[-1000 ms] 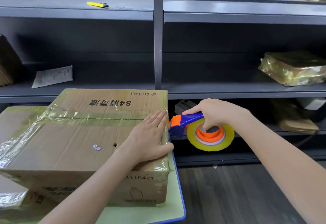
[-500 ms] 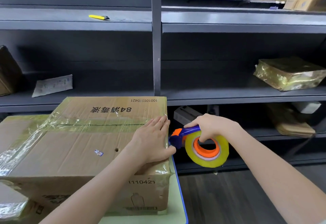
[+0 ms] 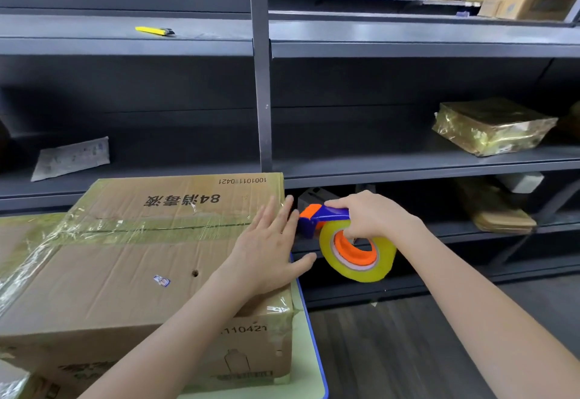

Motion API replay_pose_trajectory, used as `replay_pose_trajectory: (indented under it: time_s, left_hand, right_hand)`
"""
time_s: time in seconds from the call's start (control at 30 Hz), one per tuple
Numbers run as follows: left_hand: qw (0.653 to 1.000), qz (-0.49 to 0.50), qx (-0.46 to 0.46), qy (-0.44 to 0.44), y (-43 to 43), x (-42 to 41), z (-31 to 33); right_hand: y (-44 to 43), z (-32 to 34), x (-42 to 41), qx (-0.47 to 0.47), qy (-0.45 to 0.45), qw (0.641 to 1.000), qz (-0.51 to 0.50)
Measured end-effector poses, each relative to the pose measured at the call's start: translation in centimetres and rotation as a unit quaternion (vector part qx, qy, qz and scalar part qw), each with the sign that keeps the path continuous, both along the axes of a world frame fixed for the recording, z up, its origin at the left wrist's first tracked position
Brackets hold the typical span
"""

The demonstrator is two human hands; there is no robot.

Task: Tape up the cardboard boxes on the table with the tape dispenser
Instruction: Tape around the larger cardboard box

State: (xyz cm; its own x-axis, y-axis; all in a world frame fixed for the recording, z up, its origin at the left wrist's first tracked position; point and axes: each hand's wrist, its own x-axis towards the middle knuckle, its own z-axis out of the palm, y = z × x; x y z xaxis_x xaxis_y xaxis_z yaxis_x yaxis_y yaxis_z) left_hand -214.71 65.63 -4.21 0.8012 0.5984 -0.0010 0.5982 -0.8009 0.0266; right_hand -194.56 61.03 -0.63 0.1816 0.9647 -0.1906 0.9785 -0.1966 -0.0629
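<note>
The tape dispenser [image 3: 324, 216], blue and orange with a roll of yellowish clear tape, hangs in the air just off the right end of the cardboard box [image 3: 125, 260], level with the box's top. The right hand [image 3: 373, 216] grips it from above, fingers curled round the blue handle and down into the roll. Its orange front points at the box's right edge. Whether it touches the box cannot be told.

The left hand [image 3: 266, 248] lies flat on top of the box at its right end, fingers straight and a little spread, over the end of the taped middle seam. Its fingertips reach the box's right edge, just beside the dispenser's front, and the thumb sticks out past that edge.

The box stands on a pale green table [image 3: 309, 336] with a blue rim, which shows under the box's right end. Left of the box sits another taped box [image 3: 18, 232]. Behind the box runs grey shelving [image 3: 408, 50]. A yellow cutter [image 3: 155, 30] lies on a shelf high above the box, a flat grey packet [image 3: 72, 158] just behind its left part, and a shiny wrapped parcel [image 3: 492, 127] well to its right.
</note>
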Motion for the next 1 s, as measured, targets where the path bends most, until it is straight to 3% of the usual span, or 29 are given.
replay_pose_trajectory:
  time_s: [0.1,0.23,0.4,0.57,0.67,0.73,0.87,1.0]
  left_hand:
    - [0.998,0.034,-0.051,0.028,-0.1,0.0,0.5]
    - [0.978,0.057,-0.190,-0.069,1.0,-1.6,2.1]
    - [0.982,0.169,-0.088,-0.001,3.8,-7.5,1.2]
    - [0.982,0.168,-0.082,0.013,4.8,-10.2,0.1]
    - [0.977,0.157,-0.138,-0.045,5.6,-11.5,0.8]
    - [0.971,0.192,-0.129,-0.067,6.7,-13.9,1.0]
    - [0.966,0.250,-0.065,0.013,8.4,-19.0,0.4]
    - [0.977,0.201,-0.067,-0.019,8.5,-20.3,0.0]
  right_hand:
    - [-0.4,0.4,0.1,0.079,-0.010,0.996,-0.035]
    - [-0.2,1.4,-1.2,0.187,-0.021,0.980,-0.070]
    - [1.0,2.4,-5.0,0.304,-0.006,0.952,-0.019]
    - [3.4,2.0,-9.4,0.392,-0.136,0.910,0.028]
    - [4.3,2.5,-11.4,0.424,-0.117,0.898,0.027]
    - [4.9,2.7,-13.1,0.450,-0.110,0.886,0.033]
    - [6.2,2.3,-17.3,0.459,-0.099,0.882,0.040]
    - [7.9,1.2,-22.0,0.459,-0.089,0.883,0.046]
